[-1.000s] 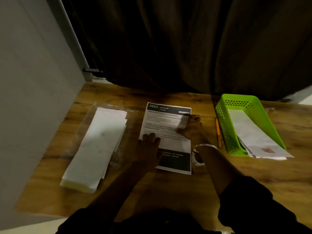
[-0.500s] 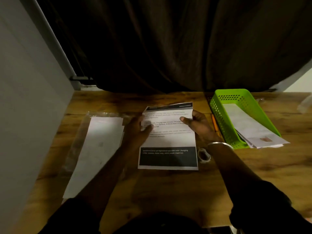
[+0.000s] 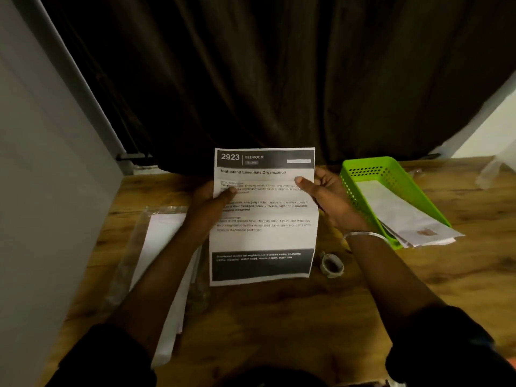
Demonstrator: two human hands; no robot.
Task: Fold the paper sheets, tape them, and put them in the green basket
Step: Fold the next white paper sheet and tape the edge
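A printed paper sheet (image 3: 264,238) with dark bands at top and bottom is held upright above the wooden table. My left hand (image 3: 208,208) grips its left edge, thumb on the front. Gripping the right edge is my right hand (image 3: 325,196), a bangle on its wrist. A roll of clear tape (image 3: 331,265) lies on the table just right of the sheet's lower corner. The green basket (image 3: 363,166) stands at the right with several folded white papers (image 3: 405,216) in it, sticking out over its near end.
A stack of white paper sheets (image 3: 163,241) lies on a clear plastic sleeve at the left, partly hidden by my left arm. A grey wall (image 3: 42,163) runs along the left. A dark curtain (image 3: 279,79) hangs behind the wooden table (image 3: 279,317).
The printed sheet lay flat on the table under both hands. Both hands took its side edges and lifted its top up, so it now stands raised and facing me.
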